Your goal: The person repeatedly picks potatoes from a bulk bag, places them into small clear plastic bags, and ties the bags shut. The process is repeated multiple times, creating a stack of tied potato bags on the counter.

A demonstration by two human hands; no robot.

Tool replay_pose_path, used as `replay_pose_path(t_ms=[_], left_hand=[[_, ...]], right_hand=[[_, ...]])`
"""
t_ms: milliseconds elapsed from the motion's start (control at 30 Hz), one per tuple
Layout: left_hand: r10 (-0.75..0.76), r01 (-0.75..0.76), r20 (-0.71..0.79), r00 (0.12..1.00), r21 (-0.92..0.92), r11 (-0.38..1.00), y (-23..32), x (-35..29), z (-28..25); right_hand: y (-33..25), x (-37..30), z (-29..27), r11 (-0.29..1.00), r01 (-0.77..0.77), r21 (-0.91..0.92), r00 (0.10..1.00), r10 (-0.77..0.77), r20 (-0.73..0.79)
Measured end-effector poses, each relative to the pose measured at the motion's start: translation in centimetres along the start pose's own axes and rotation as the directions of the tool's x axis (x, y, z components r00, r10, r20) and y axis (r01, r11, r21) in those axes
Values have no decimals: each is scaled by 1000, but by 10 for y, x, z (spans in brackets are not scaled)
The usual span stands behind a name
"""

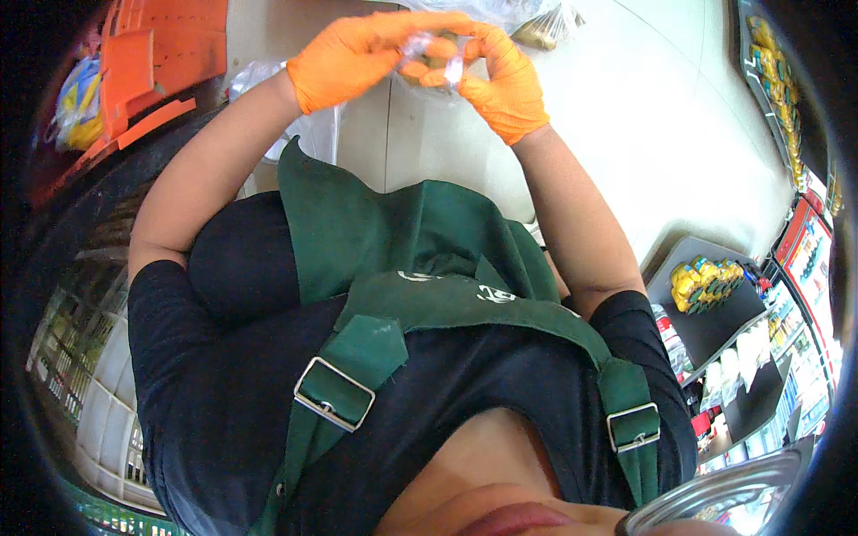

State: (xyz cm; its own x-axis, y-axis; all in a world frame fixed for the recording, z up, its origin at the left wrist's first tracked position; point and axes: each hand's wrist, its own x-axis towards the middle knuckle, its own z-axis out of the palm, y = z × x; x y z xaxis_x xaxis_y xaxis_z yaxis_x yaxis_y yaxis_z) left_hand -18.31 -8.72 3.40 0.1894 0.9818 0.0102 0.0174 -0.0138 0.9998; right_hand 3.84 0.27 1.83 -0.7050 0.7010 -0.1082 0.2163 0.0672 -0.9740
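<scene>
Both of my hands wear orange gloves and meet at the far middle of the view. My left hand has its fingers closed on thin clear plastic, which looks like the gathered top of a bag. From the other side my right hand pinches the same plastic, and a shiny strip of it shows between the fingers. Most of what hangs below is hidden by the gloves, so the bag's contents cannot be made out. Beneath my left wrist lies another loose clear plastic bag.
Beyond my right hand sits a clear bag with something brownish inside on the pale tiled floor. An orange plastic crate or panel stands at the far left. Shelves with yellow-packed goods are at the right. A pale latticed basket is at the near left.
</scene>
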Motion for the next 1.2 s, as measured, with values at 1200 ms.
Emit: replay_pose_path(t_ms=[1200], left_hand=[[-385, 464, 406, 829, -112, 879, -67, 4, 33]], right_hand=[[25, -56, 19, 628, -634, 451, 767, 585, 264]])
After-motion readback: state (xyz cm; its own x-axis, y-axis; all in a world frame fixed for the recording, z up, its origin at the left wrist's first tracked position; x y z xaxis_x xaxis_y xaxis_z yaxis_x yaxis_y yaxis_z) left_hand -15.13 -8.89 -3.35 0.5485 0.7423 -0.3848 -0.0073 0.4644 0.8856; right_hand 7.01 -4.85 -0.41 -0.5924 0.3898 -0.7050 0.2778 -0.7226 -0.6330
